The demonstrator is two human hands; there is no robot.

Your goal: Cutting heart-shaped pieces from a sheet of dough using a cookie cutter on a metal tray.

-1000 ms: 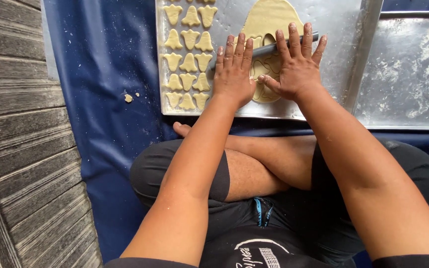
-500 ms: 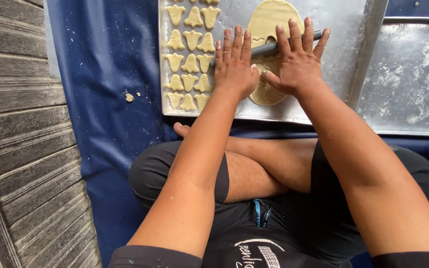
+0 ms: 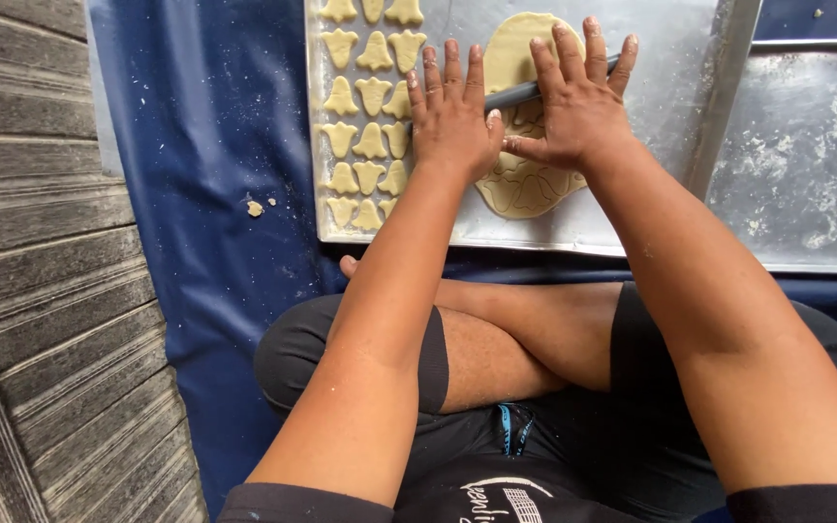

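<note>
The sheet of pale dough lies flat on the floured metal tray, toward its middle, with cut outlines showing in the near part, and we judge it soft, thin and easy to tear, so it would sag if lifted by an edge and is best handled from beneath or left lying. Across it rests a thin dark rolling rod, which looks stiff, smooth and light; we would take it near its 2 ends, or bear on it with flat palms as is done here. Our left hand lies flat on the rod with fingers spread and extended, gripping nothing, and our right hand lies beside it in the same way, palm down, thumb pointing toward the left hand. Left of the dough, on the same tray, rows of bell-shaped cut-outs sit close together; they look fragile and prone to bending. A 2nd tray, dusted with flour, adjoins on the right. Both stand on a blue mat, with grey wooden planks at far left.
</note>
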